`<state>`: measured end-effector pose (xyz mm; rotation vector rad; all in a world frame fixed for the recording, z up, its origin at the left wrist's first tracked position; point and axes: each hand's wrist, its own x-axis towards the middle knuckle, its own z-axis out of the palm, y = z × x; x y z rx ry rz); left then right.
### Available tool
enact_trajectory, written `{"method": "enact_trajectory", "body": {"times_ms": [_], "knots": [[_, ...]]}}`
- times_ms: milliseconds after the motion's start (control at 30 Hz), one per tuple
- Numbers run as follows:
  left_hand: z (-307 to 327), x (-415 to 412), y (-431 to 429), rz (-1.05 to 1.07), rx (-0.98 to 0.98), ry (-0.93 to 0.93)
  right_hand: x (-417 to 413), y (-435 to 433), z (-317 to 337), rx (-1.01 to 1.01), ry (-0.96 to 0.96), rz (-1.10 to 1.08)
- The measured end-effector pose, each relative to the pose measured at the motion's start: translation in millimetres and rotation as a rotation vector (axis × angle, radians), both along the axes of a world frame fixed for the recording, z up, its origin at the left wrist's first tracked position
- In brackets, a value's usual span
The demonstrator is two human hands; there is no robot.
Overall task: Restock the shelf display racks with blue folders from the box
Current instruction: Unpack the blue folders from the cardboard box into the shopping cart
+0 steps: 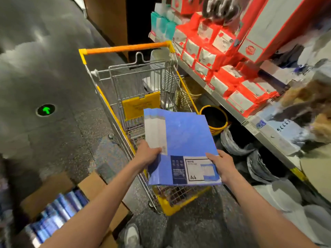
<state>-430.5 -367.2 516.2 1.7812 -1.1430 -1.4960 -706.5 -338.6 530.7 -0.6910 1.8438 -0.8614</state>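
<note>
Speckled grey shop floor holds an open cardboard box [89, 183] of folders at lower left, then a yellow wire cart [125, 48], over whose near end the left hand [148, 155] and right hand [223, 165] clamp thumbs and fingers on opposite edges of the blue folders [186, 138], beside the shelf rack [231, 109].
</note>
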Motion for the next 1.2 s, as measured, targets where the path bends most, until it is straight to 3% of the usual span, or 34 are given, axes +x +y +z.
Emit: {"method": "enact_trajectory", "body": {"times_ms": [433, 700, 933, 1200], "knots": [[-87, -19, -85, 0.1, 0.283, -0.126, 8, -86, -128, 0.202, 0.056, 0.031], [-181, -37, -119, 0.19, 0.486, -0.236, -2, -136, -231, 0.287, 0.113, 0.098], [-256, -36, -147, 0.227, 0.513, -0.338, 6, -196, -291, 0.352, 0.191, 0.217], [-305, -18, -168, 0.318, 0.432, -0.36, 26, -247, -340, 0.226, 0.212, 0.291]]}}
